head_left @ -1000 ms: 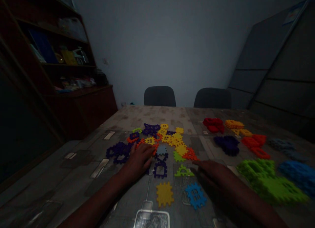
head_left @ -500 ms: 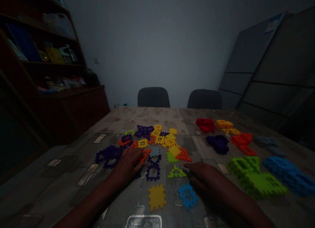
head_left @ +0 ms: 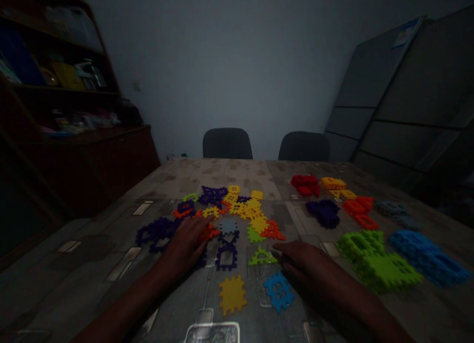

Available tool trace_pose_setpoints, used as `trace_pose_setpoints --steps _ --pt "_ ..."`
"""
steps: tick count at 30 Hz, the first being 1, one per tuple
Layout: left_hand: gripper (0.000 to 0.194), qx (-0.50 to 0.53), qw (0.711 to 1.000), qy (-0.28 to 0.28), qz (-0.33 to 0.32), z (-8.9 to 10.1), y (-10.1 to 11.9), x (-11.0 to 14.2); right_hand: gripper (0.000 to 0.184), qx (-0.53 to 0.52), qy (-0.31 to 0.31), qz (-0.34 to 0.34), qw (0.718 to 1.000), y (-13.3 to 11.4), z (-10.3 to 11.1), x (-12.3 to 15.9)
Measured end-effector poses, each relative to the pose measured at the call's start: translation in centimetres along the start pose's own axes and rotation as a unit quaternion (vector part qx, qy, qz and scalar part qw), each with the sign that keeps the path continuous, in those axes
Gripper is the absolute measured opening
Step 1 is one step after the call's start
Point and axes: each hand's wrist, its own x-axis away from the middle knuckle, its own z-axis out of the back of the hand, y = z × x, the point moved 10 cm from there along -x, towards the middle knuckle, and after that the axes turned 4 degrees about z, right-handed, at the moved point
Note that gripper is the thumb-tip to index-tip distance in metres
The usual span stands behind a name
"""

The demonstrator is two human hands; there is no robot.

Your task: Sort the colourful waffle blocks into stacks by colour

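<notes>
My left hand [head_left: 190, 238] lies palm down over the left side of a scattered heap of plastic interlocking pieces, fingers stretched out beside an orange piece [head_left: 211, 231]. Dark purple pieces [head_left: 158, 233] spread to its left, and a purple frame piece [head_left: 226, 257] lies to its right. With its fingers extended, my right hand [head_left: 301, 260] rests low over the table, fingertips at the edge of a green arch piece [head_left: 262, 256]. A blue window piece [head_left: 279, 291] and a yellow square piece [head_left: 232, 294] lie flat nearer to me.
On the right stand sorted stacks: green pieces [head_left: 381, 264], blue pieces [head_left: 425, 256], purple pieces [head_left: 323, 213], red pieces [head_left: 305, 184], orange pieces [head_left: 359, 209] and grey pieces [head_left: 398, 213]. Two chairs [head_left: 227, 143] are behind the table. A dark cabinet [head_left: 92, 160] stands at left.
The view has turned slightly right. My left hand's fingers have straightened and show more of the orange piece. My right hand stays beside the green arch piece.
</notes>
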Motion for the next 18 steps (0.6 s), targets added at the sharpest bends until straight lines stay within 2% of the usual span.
trace_pose_setpoints --steps 5,9,14,18 --pt "0.047 0.001 1.000 0.008 0.009 0.5 -0.3 -0.1 0.029 -0.010 -0.004 0.013 1.000 -0.6 0.2 0.1" --pt "0.048 0.009 1.000 0.015 0.013 1.2 0.1 0.0 0.029 -0.002 0.001 0.007 1.000 0.1 0.0 0.3" --pt "0.044 0.029 0.999 0.002 0.012 1.2 1.4 0.2 0.038 0.031 0.015 -0.020 0.999 1.8 0.2 0.4" --pt "0.046 0.050 0.999 -0.016 0.003 0.9 2.9 0.4 0.035 0.054 0.014 -0.030 0.998 1.9 0.8 0.1"
